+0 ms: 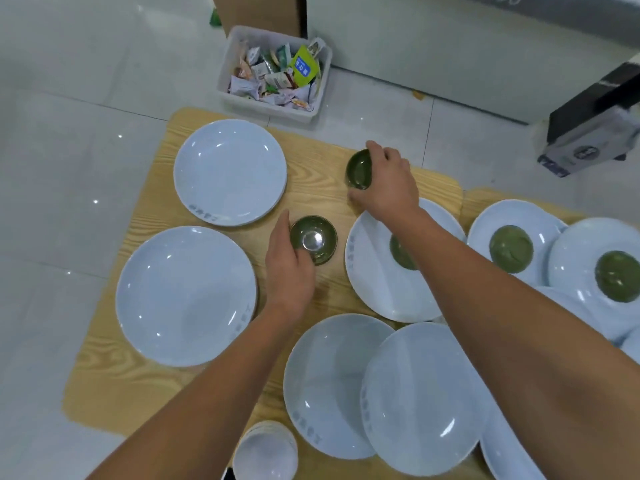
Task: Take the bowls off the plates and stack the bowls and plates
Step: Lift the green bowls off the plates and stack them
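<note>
We note, left to right:
- Left hand: curled round near-left side of resting green bowl, upright on wooden surface.
- Right hand: grips held green bowl, tilted, mouth facing left.
- We judge resting bowl lies left of and nearer than held bowl, so nesting move runs that way.

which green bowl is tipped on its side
The tilted bowl in the right hand, mouth facing sideways; the table bowl by the left hand and those on plates sit level.
</note>
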